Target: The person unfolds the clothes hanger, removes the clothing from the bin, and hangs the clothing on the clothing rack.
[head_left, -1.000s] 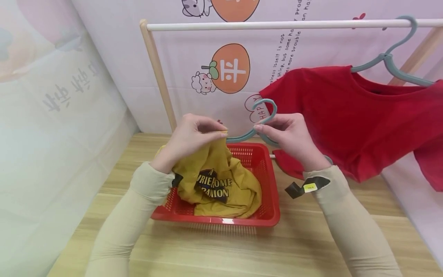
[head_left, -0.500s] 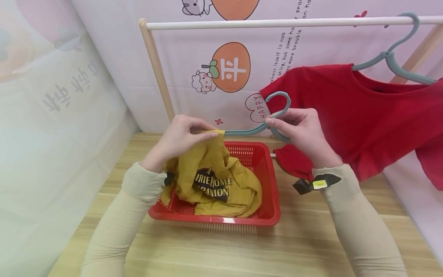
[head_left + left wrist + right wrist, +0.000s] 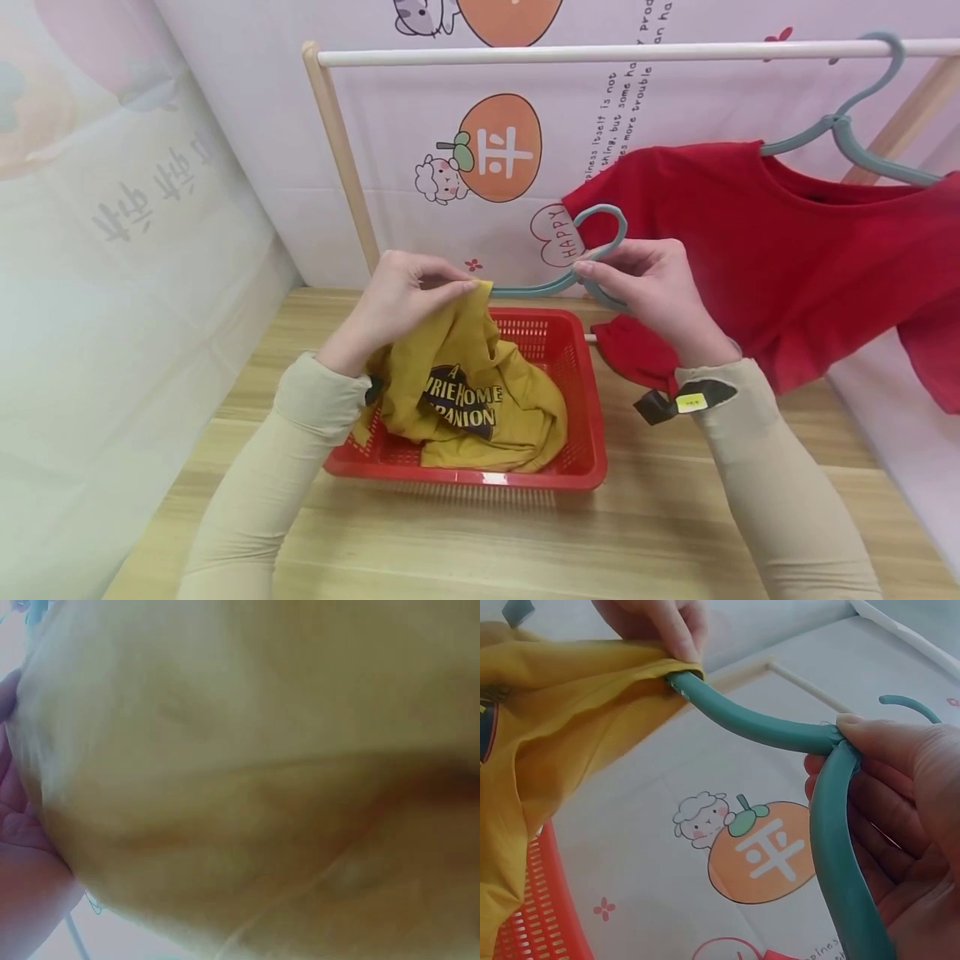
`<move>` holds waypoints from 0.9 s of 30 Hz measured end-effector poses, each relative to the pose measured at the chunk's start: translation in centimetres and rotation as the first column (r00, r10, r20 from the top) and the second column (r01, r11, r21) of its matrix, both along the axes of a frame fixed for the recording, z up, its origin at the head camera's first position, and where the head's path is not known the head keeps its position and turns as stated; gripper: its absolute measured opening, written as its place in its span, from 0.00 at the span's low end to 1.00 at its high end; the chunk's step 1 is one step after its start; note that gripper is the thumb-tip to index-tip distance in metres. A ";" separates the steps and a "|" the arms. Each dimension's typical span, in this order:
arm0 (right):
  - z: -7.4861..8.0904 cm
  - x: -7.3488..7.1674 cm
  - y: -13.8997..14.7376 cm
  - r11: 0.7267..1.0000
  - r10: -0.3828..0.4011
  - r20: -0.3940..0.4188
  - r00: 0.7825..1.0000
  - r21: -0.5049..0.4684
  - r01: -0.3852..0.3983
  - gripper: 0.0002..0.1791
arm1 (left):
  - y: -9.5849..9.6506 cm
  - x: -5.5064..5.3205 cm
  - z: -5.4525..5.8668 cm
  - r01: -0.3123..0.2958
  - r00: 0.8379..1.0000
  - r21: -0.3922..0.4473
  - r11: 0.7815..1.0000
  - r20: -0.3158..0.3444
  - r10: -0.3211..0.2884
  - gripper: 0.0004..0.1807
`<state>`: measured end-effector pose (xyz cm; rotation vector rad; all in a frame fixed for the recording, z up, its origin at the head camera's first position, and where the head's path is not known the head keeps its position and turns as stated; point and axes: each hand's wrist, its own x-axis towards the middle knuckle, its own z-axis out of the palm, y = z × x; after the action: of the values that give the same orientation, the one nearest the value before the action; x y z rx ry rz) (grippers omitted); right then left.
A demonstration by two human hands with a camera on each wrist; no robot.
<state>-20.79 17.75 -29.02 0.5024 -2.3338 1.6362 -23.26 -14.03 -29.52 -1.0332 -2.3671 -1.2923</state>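
Observation:
A yellow T-shirt [image 3: 465,383] with dark printed lettering hangs from my left hand [image 3: 405,304], its lower part heaped in a red basket [image 3: 592,450]. The left thumb and fingers pinch the shirt at its neckline, around one arm of a teal hanger [image 3: 757,727]. My right hand [image 3: 648,279] grips that hanger at the joint below its hook. One hanger arm reaches into the shirt's neck opening; the other stays outside, as the right wrist view shows. Yellow cloth [image 3: 262,750] fills most of the left wrist view and hides the hanger's far end.
Behind the basket stands a rack with a white rail [image 3: 525,56] and wooden posts [image 3: 341,158]. From the rail at right, a red T-shirt [image 3: 757,250] hangs on another teal hanger [image 3: 843,125], close to my right hand. Everything stands on a wooden table [image 3: 420,542].
Both hands have shifted: the right hand moved right with the hanger, the left slightly left. The shirt's neckline is stretched over the hanger arm. Little has changed in the last half second.

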 end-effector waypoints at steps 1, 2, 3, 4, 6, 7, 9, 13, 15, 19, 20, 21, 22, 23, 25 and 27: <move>0.0 0.0 -0.2 1.000 -0.002 -0.005 1.000 0.010 0.002 0.16 | 0.2 0.0 -0.1 0.003 1.000 0.007 1.000 0.000 -0.003 0.04; 0.0 0.0 -0.4 1.000 -0.004 -0.009 1.000 0.020 0.005 0.16 | 0.5 -0.1 -0.2 0.002 1.000 0.008 1.000 -0.003 -0.002 0.04; -0.1 0.0 -0.7 1.000 -0.004 -0.012 1.000 0.029 0.004 0.15 | 0.8 -0.1 -0.3 0.003 1.000 0.006 1.000 -0.005 -0.003 0.04; -0.1 0.0 -0.9 0.999 -0.001 -0.016 1.000 0.036 0.002 0.15 | 1.1 -0.1 -0.3 0.006 1.000 0.004 1.000 -0.006 -0.006 0.03; -0.2 -0.1 -1.5 0.999 0.006 -0.023 1.000 0.040 -0.005 0.15 | 1.7 -0.1 -0.4 0.014 1.000 -0.003 1.000 -0.006 -0.014 0.03; -0.3 -0.2 -1.7 0.999 0.013 -0.029 0.999 0.040 -0.012 0.14 | 2.0 -0.1 -0.4 0.017 1.000 -0.007 1.000 -0.006 -0.017 0.03; -0.4 -0.4 -2.2 0.999 0.032 -0.045 0.998 0.036 -0.030 0.13 | 2.6 0.0 -0.4 0.020 1.000 -0.021 1.000 -0.007 -0.020 0.04; -0.7 -0.6 -2.8 0.997 0.068 -0.081 0.994 0.024 -0.067 0.12 | 3.4 0.2 -0.1 0.017 1.000 -0.058 0.998 0.003 -0.017 0.05; -0.7 -0.6 -3.0 0.997 0.075 -0.093 0.993 0.023 -0.073 0.11 | 3.6 0.3 0.0 0.017 1.000 -0.073 0.997 0.018 -0.016 0.06; -0.6 -0.7 -3.2 0.997 0.078 -0.109 0.991 0.019 -0.076 0.11 | 3.8 0.3 0.1 0.041 0.998 -0.071 0.997 0.050 -0.038 0.08; -0.5 -0.7 -3.3 0.997 0.078 -0.114 0.990 0.015 -0.077 0.11 | 3.9 0.3 0.1 0.048 0.997 -0.059 0.997 0.057 -0.045 0.08; -0.5 -0.8 -3.3 0.997 0.080 -0.119 0.990 0.011 -0.079 0.11 | 4.0 0.2 0.1 0.052 0.997 -0.045 0.998 0.058 -0.049 0.08; -0.4 -0.8 -3.3 0.997 0.079 -0.121 0.990 0.008 -0.078 0.11 | 4.1 0.2 0.1 0.053 0.997 -0.033 0.998 0.054 -0.051 0.08; -0.3 -0.8 -3.4 0.997 0.075 -0.121 0.990 0.007 -0.075 0.11 | 4.2 0.1 0.1 0.052 0.998 -0.021 0.998 0.046 -0.051 0.08; -0.2 -0.8 -3.4 0.998 0.068 -0.119 0.991 -0.003 -0.069 0.11 | 4.3 0.0 0.2 0.050 0.998 0.002 0.999 0.027 -0.051 0.07; -0.2 -0.8 -3.3 0.998 0.063 -0.111 0.992 -0.006 -0.064 0.11 | 4.3 0.1 0.4 0.045 0.999 0.015 0.999 0.021 -0.046 0.06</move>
<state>-21.59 14.41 -29.21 0.6538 -2.2505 1.6031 -23.18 -9.70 -29.08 -1.0801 -2.3590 -1.3416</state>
